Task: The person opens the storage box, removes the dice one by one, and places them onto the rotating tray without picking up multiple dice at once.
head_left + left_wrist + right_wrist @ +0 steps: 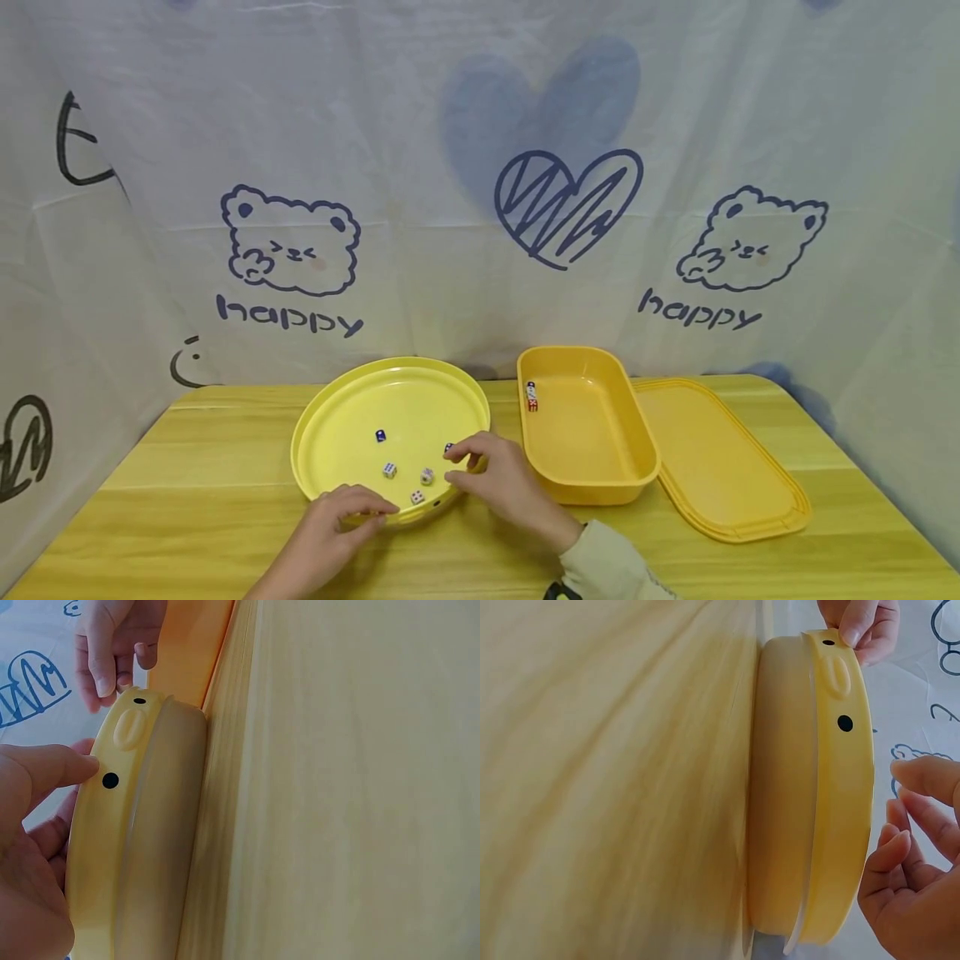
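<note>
A round yellow tray (330, 417) with a raised rim holds several dice. One blue die (381, 435) lies near its middle, and white dice, such as the white die (390, 470), lie closer to the front. My left hand (330, 529) pinches the tray's front rim, thumb on the outer wall beside a black dot in the left wrist view. Over the tray's right side is my right hand (501, 477), its thumb and index finger apart with nothing between them. Another blue die (448, 448) shows just beside its index fingertip.
Right of the tray stands an orange-yellow rectangular box (600, 483), with a short row of dice (532, 396) in blue, white and red along its left wall. Its flat lid (727, 458) lies on the wooden table (150, 500) further right. A printed white cloth (420, 275) hangs behind.
</note>
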Action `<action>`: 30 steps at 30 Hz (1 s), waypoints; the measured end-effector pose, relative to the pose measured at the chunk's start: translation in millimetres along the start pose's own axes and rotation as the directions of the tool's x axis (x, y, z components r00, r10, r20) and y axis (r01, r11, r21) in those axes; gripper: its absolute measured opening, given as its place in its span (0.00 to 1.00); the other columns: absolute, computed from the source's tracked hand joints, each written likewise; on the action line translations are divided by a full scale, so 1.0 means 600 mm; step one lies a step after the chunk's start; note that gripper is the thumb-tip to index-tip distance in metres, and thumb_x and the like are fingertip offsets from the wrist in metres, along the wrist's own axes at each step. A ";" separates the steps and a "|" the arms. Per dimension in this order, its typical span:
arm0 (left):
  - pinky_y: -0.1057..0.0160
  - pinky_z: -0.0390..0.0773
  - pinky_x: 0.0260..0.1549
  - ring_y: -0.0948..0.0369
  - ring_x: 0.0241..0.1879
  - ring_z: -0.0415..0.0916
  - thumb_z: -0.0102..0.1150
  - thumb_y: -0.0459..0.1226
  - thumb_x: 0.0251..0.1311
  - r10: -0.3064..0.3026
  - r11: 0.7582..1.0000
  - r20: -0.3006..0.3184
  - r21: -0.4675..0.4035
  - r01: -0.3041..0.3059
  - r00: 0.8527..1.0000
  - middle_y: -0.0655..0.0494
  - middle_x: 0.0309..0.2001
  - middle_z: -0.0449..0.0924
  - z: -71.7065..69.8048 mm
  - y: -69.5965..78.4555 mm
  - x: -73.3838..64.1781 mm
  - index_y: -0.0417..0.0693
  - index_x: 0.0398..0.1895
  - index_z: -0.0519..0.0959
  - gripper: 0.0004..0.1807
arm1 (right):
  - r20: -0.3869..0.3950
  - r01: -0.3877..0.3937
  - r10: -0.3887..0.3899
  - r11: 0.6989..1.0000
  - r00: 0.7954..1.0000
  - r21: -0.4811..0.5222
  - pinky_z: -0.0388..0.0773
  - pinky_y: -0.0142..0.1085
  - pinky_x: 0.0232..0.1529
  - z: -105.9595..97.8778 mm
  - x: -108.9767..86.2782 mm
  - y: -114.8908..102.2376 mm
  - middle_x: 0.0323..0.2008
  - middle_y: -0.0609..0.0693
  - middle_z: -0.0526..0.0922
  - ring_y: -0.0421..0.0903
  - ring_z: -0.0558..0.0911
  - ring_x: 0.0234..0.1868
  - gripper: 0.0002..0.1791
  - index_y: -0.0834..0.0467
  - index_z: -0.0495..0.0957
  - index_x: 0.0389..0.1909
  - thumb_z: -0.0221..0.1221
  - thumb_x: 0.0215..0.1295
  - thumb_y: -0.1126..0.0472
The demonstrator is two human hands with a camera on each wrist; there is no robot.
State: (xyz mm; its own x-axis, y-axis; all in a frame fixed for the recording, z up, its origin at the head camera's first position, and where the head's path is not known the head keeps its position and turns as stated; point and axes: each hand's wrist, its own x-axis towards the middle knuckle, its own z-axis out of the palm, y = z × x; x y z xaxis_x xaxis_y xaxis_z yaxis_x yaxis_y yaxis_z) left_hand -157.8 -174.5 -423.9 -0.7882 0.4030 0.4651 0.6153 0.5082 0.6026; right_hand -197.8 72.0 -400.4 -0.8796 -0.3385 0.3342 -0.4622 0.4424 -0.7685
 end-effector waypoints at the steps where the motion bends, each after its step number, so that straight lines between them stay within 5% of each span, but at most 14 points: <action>1: 0.63 0.77 0.37 0.66 0.38 0.77 0.66 0.30 0.56 -0.002 1.000 0.000 -0.002 0.002 1.000 0.65 0.37 0.84 0.000 0.000 0.000 0.52 0.37 0.86 0.09 | -0.001 0.002 -0.002 1.000 1.000 -0.001 0.74 0.31 0.35 0.000 0.000 0.000 0.37 0.47 0.84 0.42 0.77 0.33 0.08 0.62 0.85 0.37 0.68 0.55 0.67; 22: 0.63 0.77 0.37 0.66 0.39 0.77 0.66 0.29 0.55 -0.003 1.000 -0.003 -0.001 0.003 1.000 0.65 0.37 0.84 0.000 -0.001 -0.001 0.50 0.37 0.86 0.09 | 0.002 -0.008 0.008 1.000 1.000 -0.002 0.74 0.32 0.35 -0.002 0.001 -0.003 0.38 0.47 0.84 0.43 0.76 0.34 0.09 0.61 0.85 0.38 0.68 0.55 0.67; 30: 0.63 0.77 0.38 0.66 0.38 0.77 0.66 0.29 0.55 0.011 1.000 0.008 -0.007 -0.011 1.000 0.64 0.37 0.84 0.000 -0.003 -0.002 0.51 0.37 0.85 0.09 | 0.008 -0.064 0.064 0.998 0.998 0.025 0.74 0.33 0.33 -0.051 0.010 -0.037 0.39 0.48 0.84 0.42 0.77 0.35 0.09 0.59 0.84 0.40 0.67 0.58 0.62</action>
State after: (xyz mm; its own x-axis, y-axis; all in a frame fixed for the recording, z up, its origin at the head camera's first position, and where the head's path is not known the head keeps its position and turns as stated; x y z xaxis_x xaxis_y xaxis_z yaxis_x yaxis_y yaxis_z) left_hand -158.4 -175.8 -425.7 -0.7814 0.4142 0.4667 0.6238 0.4981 0.6023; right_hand -196.3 85.3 -364.7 -0.9064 -0.3159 0.2804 -0.4021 0.4420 -0.8018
